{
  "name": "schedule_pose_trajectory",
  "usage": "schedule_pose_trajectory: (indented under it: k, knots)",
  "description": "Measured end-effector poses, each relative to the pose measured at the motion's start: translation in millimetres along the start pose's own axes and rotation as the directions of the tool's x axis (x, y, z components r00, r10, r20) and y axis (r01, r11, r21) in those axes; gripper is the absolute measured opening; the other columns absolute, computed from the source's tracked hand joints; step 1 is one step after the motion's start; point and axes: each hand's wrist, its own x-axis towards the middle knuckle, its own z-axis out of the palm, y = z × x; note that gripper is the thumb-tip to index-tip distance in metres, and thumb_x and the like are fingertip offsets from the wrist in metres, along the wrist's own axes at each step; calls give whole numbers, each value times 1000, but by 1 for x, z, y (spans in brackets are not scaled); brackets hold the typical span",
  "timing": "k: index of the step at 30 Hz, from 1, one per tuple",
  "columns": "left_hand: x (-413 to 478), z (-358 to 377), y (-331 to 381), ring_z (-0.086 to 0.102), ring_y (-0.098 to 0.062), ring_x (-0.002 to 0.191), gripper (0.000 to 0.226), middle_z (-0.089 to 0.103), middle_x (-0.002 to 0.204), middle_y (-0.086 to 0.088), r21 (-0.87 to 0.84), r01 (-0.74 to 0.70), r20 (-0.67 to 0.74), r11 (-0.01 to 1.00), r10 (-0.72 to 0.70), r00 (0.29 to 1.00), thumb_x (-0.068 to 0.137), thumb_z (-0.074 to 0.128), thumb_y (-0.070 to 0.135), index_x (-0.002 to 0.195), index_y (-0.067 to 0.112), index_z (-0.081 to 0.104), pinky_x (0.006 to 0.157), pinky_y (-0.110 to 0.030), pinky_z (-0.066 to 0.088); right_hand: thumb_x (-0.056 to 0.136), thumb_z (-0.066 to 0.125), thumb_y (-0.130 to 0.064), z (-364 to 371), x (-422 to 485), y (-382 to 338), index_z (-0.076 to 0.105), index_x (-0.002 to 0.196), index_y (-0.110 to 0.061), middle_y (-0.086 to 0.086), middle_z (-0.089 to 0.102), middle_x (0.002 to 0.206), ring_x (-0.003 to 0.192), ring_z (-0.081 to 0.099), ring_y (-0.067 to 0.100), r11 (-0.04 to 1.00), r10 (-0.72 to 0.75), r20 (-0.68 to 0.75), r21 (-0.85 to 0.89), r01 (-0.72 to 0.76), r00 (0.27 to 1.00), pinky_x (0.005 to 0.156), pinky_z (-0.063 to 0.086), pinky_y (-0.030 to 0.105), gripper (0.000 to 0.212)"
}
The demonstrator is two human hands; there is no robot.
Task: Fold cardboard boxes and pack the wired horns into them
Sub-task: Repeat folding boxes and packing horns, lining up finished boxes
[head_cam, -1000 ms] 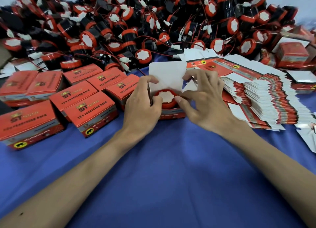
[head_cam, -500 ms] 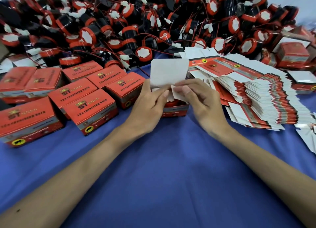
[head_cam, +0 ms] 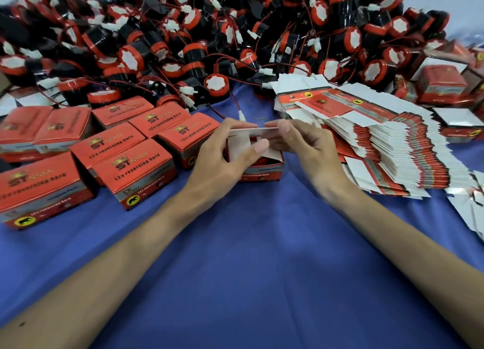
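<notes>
**Lid held over one open box**

Both of the person's forearms reach in from the bottom edge and meet at the middle of the blue tabletop. The left hand sits at the box's left side. Its fingers curl over the top of the white lid, and the thumb stretches across the opening, resting on a folded side flap. The right hand is slightly blurred. Its thumb and forefinger pinch the lid's right end, and the other fingers hang loosely curled beneath. I see the lid almost edge-on, lying level above the opening and not tucked in.

The box stands on the tabletop between the two hands. A patch of red shows inside it under the flaps, but I cannot tell how the horn sits.

By my count:
- One box is being handled.
- Eight closed boxes sit in a cluster on the left, the nearest just beside the left hand.
- One fanned stack of flat cartons lies beside the right hand.
- More boxes stand at the far right, too blurred for me to number.
- The horns are heaped across the back, far too many to count. One white plug on a red wire lies just beyond the lid.
</notes>
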Motion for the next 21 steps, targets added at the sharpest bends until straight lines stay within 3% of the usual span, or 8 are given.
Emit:
schedule_pose_trajectory:
  k: [2, 7, 9, 12, 15, 17, 18, 21]
  knots:
    - [-1, 1, 2, 64, -17, 99, 33, 67, 103, 1, -14, 14, -5, 1000, -14, 1000, 85, 54, 50, 104, 23, 60, 86, -31, 51, 90, 60, -23, -6, 0, 0, 70, 101, -15, 6, 74, 98, 96, 70, 23, 999, 8, 70, 41, -11, 998, 88, 54, 31, 17]
    - [1, -9, -1, 60, -13, 110, 28, 64, 116, -2, 150, -77, 59, 986, 69, 996, 92, 56, 24, 117, 13, 62, 96, -33, 48, 85, 62, -4, -11, -4, -2, 64, 115, -10, 3, 73, 103, 95, 70, 14, 997, 17, 150, 66, -27, 989, 84, 52, 22, 31]
    - [2, -14, -5, 58, -12, 115, 30, 63, 122, -2, 206, -144, 114, 968, 122, 986, 93, 58, 17, 121, 8, 63, 101, -32, 45, 86, 63, 3, -8, -5, 0, 62, 117, -14, -3, 72, 104, 91, 69, 6, 1000, 1, 145, -12, 0, 989, 80, 51, 17, 35]
    - [4, -19, -8, 57, -14, 119, 32, 62, 124, -2, 277, -236, 140, 931, 204, 969, 93, 59, 15, 122, 5, 64, 105, -32, 43, 82, 71, -3, -7, -6, 0, 66, 113, -18, -12, 71, 99, 89, 68, -2, 974, -86, 60, -207, 96, 995, 80, 51, 15, 35]
    - [6, -24, -12, 58, -18, 119, 31, 63, 125, -7, 372, -352, 197, 859, 298, 934, 93, 60, 10, 123, 2, 63, 105, -31, 43, 78, 78, -17, -13, -6, 0, 72, 106, -9, 3, 74, 96, 83, 71, 12, 743, -361, 78, -578, 337, 929, 77, 55, 23, 30]
    - [7, -25, -16, 60, -22, 117, 31, 63, 125, -10, 408, -404, 221, 818, 341, 914, 92, 60, 9, 122, 0, 64, 103, -34, 45, 78, 78, -23, -19, -3, -1, 74, 103, -8, 11, 72, 87, 75, 66, 24, 534, -472, 188, -717, 449, 861, 69, 52, 33, 29]
    - [8, -26, -16, 60, -24, 116, 30, 64, 125, -11, 414, -426, 232, 805, 359, 904, 92, 60, 9, 121, -1, 64, 102, -37, 46, 78, 78, -24, -22, -1, -2, 75, 101, -8, 12, 67, 83, 73, 61, 26, 473, -491, 234, -737, 482, 839, 66, 48, 32, 29]
    - [8, -28, -18, 60, -28, 118, 29, 63, 125, -13, 425, -491, 288, 761, 400, 870, 93, 58, 10, 119, -3, 65, 102, -43, 46, 79, 74, -19, -27, 3, -5, 73, 103, -4, 12, 53, 78, 70, 49, 23, 500, -417, 347, -684, 531, 840, 65, 35, 22, 28]
